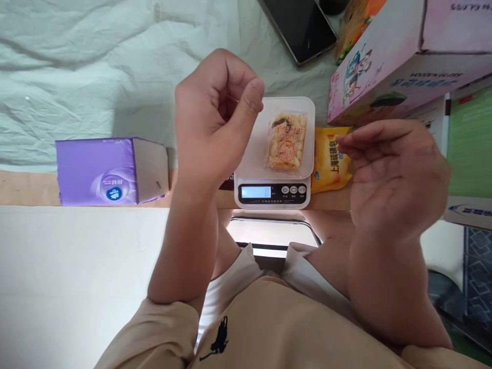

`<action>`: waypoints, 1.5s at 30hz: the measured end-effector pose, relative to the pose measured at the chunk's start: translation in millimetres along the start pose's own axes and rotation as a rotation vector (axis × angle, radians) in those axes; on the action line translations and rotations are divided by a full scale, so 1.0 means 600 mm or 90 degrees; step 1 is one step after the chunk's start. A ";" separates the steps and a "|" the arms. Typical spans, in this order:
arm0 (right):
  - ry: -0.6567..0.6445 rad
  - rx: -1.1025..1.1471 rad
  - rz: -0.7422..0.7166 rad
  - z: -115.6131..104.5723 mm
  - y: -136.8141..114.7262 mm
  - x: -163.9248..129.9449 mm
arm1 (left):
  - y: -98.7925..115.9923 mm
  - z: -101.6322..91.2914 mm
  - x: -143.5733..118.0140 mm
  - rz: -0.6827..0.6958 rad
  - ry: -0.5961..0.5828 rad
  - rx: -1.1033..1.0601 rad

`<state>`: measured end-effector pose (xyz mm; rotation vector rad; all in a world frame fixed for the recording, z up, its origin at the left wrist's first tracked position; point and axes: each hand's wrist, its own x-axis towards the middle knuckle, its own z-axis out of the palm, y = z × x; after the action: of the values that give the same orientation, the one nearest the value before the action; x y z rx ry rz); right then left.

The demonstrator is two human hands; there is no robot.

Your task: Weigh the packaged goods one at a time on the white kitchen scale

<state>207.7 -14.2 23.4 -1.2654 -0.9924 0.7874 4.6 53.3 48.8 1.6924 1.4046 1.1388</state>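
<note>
A wrapped nut-studded snack bar (286, 142) in clear film with orange print lies flat on the white platform of a kitchen scale (272, 193). The scale's small display is lit, its digits hard to read. My left hand (219, 115) hovers at the platform's upper left, thumb against curled fingers; whatever might be inside is hidden. To the right, my right hand (400, 177) is held with its fingers stretched out leftward and nothing visible in them. Its fingertips overlap a yellow packet (330, 160) with dark print beside the scale; contact cannot be told.
A purple tissue pack (98, 171) lies left near the table edge. Toward the back is a dark phone (302, 28). A pink printed box (403, 61) stands at the upper right, near an orange packet (355, 25) and a green panel (471, 146). Pale cloth (88, 66) covers the table.
</note>
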 end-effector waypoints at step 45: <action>-0.176 0.045 0.152 0.024 0.001 -0.016 | 0.013 -0.004 0.000 -0.150 -0.302 0.249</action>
<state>190.5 -17.3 21.5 -1.2498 -1.0334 1.1963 5.5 51.6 56.6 1.8388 1.5194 0.3092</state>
